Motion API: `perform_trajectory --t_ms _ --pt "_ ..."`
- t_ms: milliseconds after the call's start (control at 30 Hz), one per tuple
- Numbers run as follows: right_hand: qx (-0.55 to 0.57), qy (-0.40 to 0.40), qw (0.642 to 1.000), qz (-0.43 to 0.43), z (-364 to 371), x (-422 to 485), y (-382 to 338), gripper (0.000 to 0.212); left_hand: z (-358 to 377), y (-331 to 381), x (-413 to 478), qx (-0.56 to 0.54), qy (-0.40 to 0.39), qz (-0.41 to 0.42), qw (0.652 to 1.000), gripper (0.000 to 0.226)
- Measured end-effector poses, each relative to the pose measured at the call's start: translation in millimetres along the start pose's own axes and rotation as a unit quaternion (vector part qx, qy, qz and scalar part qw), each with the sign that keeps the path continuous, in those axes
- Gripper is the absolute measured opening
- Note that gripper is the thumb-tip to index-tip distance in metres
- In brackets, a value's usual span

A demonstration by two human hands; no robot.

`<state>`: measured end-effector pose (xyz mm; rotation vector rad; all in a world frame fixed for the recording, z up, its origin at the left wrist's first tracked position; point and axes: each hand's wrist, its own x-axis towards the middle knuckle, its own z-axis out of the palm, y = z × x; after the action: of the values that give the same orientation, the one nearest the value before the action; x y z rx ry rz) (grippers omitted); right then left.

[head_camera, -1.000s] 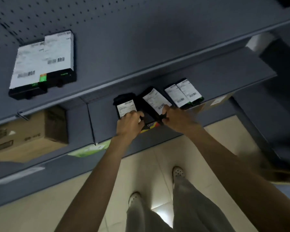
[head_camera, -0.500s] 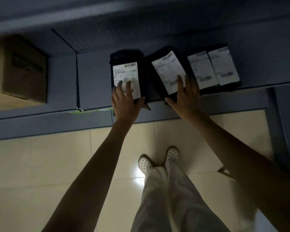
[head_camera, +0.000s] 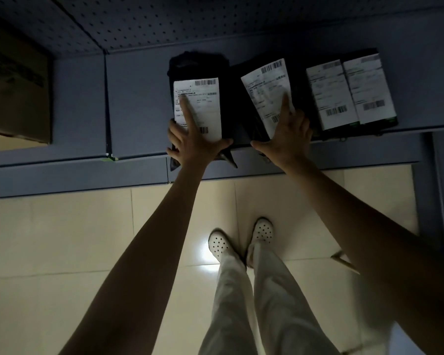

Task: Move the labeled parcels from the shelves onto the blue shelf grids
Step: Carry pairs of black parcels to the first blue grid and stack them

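Observation:
Several black parcels with white shipping labels lie on the blue shelf. My left hand lies flat on the left parcel, index finger stretched across its label. My right hand rests with straight fingers on the near end of the middle parcel, which is turned slightly. Right of them, two more labeled parcels lie side by side, untouched. The left parcel's near corner hangs over the shelf's front edge.
A cardboard box stands on the shelf at the far left, past a divider seam. Perforated back panel behind the parcels. A shelf upright rises at right. Cream floor tiles and my feet lie below.
The view has tilted down and moved closer to the lower shelf. Both hands went from gripping the parcels' near ends to lying flat on them; the parcels now rest on the shelf.

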<state>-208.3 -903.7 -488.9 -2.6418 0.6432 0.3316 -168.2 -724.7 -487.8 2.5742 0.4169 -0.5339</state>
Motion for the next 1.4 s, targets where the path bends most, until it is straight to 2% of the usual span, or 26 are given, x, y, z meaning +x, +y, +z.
perform_trajectory --t_ms 367,600,800,967,1200,1400 --pt "0.047 -0.017 0.998 0.040 -6 -65 -8 0.127 -23 -29 -60 -0.004 0.029 0.027 0.999 0.126" --pt "0.036 -0.051 0.998 -0.010 -28 -110 -23 0.128 -50 -59 -116 -0.015 0.072 -0.013 0.997 0.126" --pt "0.017 -0.064 0.993 -0.094 -57 -165 -46 0.127 -86 -94 -185 -0.063 0.120 -0.059 0.989 0.124" --pt "0.007 -0.052 0.981 -0.184 -92 -221 -68 0.126 -125 -120 -260 -0.088 0.211 -0.088 0.969 0.124" --pt "0.009 -0.038 0.942 -0.334 -129 -298 -134 0.126 -194 -172 -347 -0.122 0.335 -0.153 0.922 0.130" --pt "0.034 -0.030 0.908 -0.417 -146 -357 -205 0.124 -258 -210 -395 -0.156 0.422 -0.185 0.874 0.126"
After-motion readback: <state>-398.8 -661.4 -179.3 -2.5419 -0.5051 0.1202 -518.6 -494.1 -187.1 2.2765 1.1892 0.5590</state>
